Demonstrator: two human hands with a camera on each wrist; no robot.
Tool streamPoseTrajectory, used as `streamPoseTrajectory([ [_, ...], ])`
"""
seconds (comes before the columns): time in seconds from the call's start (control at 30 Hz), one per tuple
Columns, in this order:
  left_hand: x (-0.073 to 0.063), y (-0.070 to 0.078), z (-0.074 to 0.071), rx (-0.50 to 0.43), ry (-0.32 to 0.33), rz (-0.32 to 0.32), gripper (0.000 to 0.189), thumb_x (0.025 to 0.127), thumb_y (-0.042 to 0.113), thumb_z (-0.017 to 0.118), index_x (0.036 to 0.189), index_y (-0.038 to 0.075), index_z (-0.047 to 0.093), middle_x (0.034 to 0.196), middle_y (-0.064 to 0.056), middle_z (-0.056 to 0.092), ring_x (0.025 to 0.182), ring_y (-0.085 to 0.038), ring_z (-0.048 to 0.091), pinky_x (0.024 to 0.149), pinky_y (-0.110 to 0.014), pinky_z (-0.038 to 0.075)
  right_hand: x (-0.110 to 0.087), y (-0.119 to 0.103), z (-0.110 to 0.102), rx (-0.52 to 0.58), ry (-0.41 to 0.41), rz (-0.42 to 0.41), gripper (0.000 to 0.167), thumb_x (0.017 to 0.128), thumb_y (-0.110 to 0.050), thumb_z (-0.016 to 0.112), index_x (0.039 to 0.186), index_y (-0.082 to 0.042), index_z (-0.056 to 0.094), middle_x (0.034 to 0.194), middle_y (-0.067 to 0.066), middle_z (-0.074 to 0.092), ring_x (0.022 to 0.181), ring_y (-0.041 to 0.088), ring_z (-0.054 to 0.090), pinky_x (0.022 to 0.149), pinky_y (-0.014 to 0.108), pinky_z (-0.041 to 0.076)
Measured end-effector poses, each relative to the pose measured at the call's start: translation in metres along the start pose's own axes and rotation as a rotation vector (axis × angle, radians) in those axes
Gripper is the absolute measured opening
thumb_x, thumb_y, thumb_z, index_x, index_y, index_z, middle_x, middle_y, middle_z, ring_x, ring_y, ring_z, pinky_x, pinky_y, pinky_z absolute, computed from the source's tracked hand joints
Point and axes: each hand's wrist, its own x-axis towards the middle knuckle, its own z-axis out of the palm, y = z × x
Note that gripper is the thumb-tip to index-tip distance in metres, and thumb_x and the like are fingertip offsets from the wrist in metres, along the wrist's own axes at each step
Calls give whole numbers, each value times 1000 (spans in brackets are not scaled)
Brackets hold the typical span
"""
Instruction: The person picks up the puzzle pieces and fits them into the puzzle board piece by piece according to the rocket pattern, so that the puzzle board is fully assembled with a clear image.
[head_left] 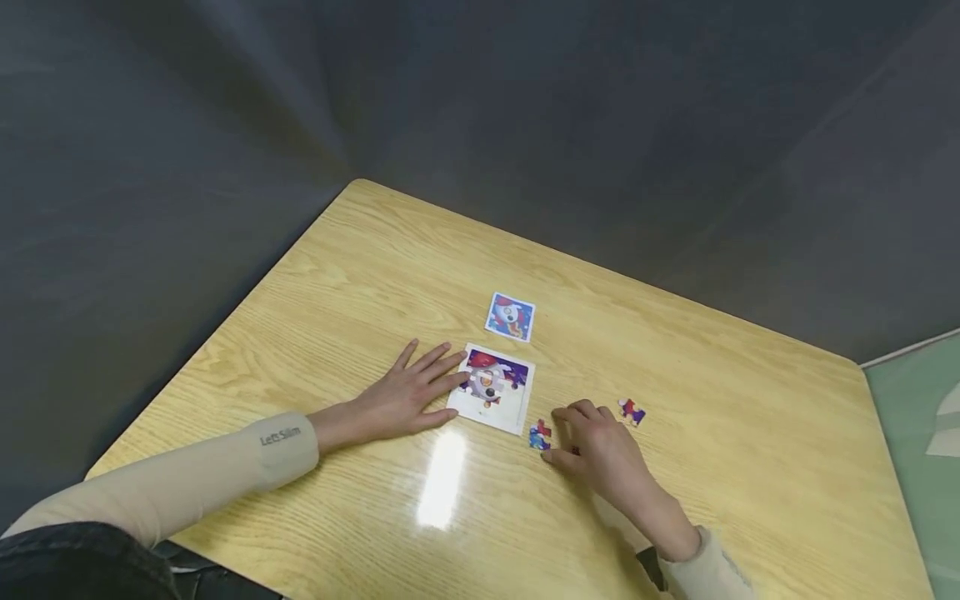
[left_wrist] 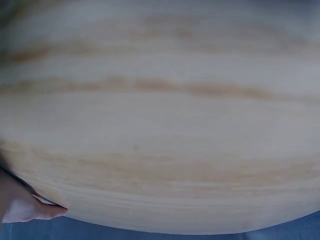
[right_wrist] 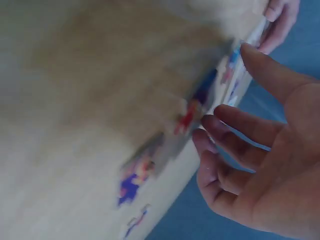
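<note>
My left hand (head_left: 408, 390) lies flat with fingers spread, its fingertips on the left edge of a white-framed jigsaw puzzle (head_left: 491, 387). Part of the picture is filled in; the lower part of the frame shows white. My right hand (head_left: 606, 450) hovers over loose pieces, thumb and index finger apart, other fingers loosely bent. Between its thumb and index tip lies a blue and red puzzle piece (head_left: 540, 435); nothing is pinched. A dark piece is mostly hidden under this hand. In the right wrist view, blurred puzzle pieces (right_wrist: 134, 185) lie beside the fingers.
Above the puzzle lies a small square picture card (head_left: 511, 317). A red and purple piece (head_left: 632, 412) sits right of my right hand. The wood-grain table (head_left: 315, 317) meets dark cloth (head_left: 600, 125) behind, and a green surface (head_left: 911, 433) borders its right side.
</note>
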Motion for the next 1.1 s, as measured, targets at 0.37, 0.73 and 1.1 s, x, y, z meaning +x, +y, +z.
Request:
streamPoseTrajectory([
  [0.37,-4,1,1,-11,-14,-40,64,98,53,42,149,15,37,159,-1,24,147,-24,13,116,-56,2,-2,-6,13,66,66,-32,43,70,-19,86,107,-6,70,99,7,63,80,22,54,61,30,45],
  [0.73,-1,2,0,10,1,-32,64,97,54,42,147,14,40,158,-1,25,146,-24,16,116,-57,4,4,-8,12,145,18,-6,39,73,-11,84,109,-5,69,100,7,61,84,21,53,69,34,47],
  [1.1,2,1,1,-6,-10,-35,65,97,54,41,149,15,37,158,-1,24,147,-24,15,116,-57,2,12,-7,12,193,-42,18,36,72,-9,84,104,-5,68,93,4,59,81,17,50,70,31,46],
])
